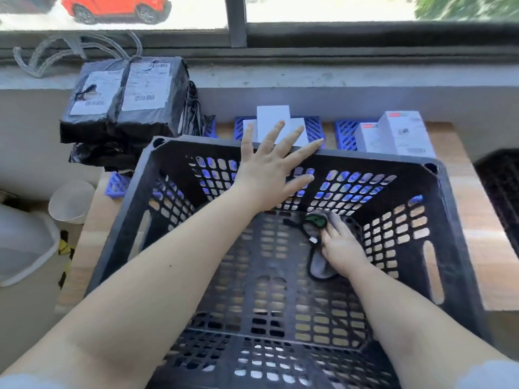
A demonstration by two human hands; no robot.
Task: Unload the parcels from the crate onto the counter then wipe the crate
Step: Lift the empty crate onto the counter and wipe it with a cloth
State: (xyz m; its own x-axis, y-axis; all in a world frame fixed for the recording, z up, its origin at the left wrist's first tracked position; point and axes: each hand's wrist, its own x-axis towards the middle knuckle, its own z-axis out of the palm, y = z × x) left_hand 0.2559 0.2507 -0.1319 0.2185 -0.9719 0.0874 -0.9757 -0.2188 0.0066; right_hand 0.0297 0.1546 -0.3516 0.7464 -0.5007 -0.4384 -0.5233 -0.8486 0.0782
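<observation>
Inside the crate (157,175): right hand (341,244) pressing a grey cloth (323,269) flat against the floor; left hand (271,167) spread, released, on the far rim.

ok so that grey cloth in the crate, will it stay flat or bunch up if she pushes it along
The grey cloth probably bunches: it already lies crumpled and folded under the right hand. It looks thin and limp, so likely light. The holed floor of the crate may snag its dark edging.
</observation>
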